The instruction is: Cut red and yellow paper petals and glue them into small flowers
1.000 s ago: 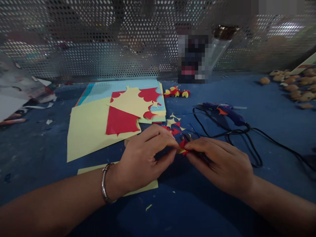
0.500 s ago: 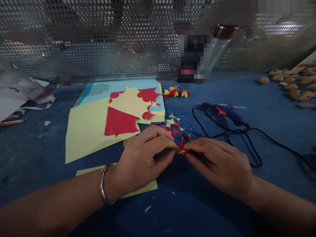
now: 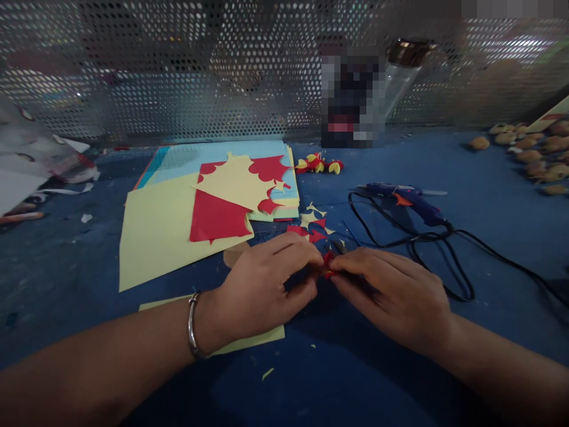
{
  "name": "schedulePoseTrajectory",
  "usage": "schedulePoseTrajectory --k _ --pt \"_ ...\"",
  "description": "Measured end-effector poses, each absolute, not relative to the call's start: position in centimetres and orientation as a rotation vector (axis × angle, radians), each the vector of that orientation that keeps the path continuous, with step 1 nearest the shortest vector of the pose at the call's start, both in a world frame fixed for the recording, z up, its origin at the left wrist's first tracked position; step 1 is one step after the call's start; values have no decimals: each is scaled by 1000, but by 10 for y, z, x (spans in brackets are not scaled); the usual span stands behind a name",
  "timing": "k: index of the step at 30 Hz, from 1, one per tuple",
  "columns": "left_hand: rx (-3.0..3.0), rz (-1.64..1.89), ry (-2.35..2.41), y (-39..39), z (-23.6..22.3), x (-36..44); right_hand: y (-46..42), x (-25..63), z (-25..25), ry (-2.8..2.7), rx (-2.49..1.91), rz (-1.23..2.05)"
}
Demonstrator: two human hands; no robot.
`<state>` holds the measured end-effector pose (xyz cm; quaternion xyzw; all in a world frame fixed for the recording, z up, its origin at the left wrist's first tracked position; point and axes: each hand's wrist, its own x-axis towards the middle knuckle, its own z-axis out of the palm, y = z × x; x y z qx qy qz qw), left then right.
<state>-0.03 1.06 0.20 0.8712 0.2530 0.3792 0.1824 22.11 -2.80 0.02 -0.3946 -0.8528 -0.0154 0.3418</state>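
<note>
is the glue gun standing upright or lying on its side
Lying on its side: the glue gun shows its flank, with barrel and handle both along the tabletop.

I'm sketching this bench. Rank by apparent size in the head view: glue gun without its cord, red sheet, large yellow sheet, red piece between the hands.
1. Large yellow sheet, partly covered
2. Red sheet, partly covered
3. Glue gun
4. Red piece, partly hidden

Blue table point(image 3: 347, 367) carries papers point(image 3: 155, 237), apparently glue gun point(image 3: 411, 198).
</note>
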Motion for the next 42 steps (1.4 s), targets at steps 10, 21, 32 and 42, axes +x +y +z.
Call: schedulePoseTrajectory --k 10,21,32,42 --pt "2419 1127 749 10 -2 0 -28 223 -3 -2229 -1072 42" --pt "2693 869 813 9 -5 -1 -24 225 -5 -2360 -911 -13" --pt "2753 828 758 2 1 -6 -28 225 3 -2414 -853 0" --pt "2647 868 812 0 -1 -2 -29 226 -1 -2475 -807 -20"
